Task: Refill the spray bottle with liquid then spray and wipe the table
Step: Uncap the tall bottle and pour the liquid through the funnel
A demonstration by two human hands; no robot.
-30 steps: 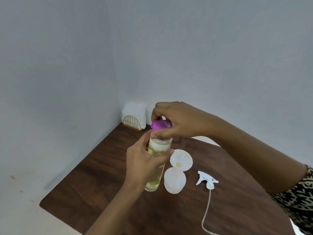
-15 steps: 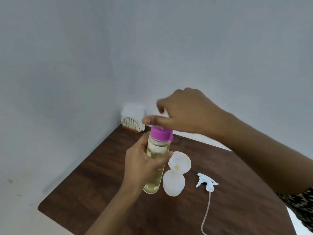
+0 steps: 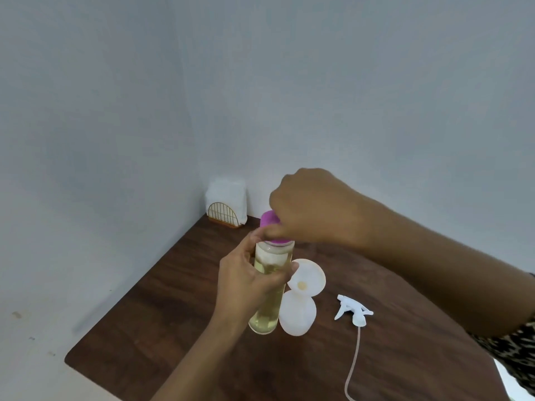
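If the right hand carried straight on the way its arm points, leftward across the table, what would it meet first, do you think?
Beyond the purple cap that the right hand grips, probably the white napkin stack in the gold wire holder, though depth is unclear.

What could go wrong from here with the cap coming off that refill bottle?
1. The refill bottle is nearly full and held off the table by the left hand alone; as the right hand works the purple cap, a jerk could slosh liquid out.
2. The funnel sits tilted in the spray bottle right beside it; a bump might topple both.
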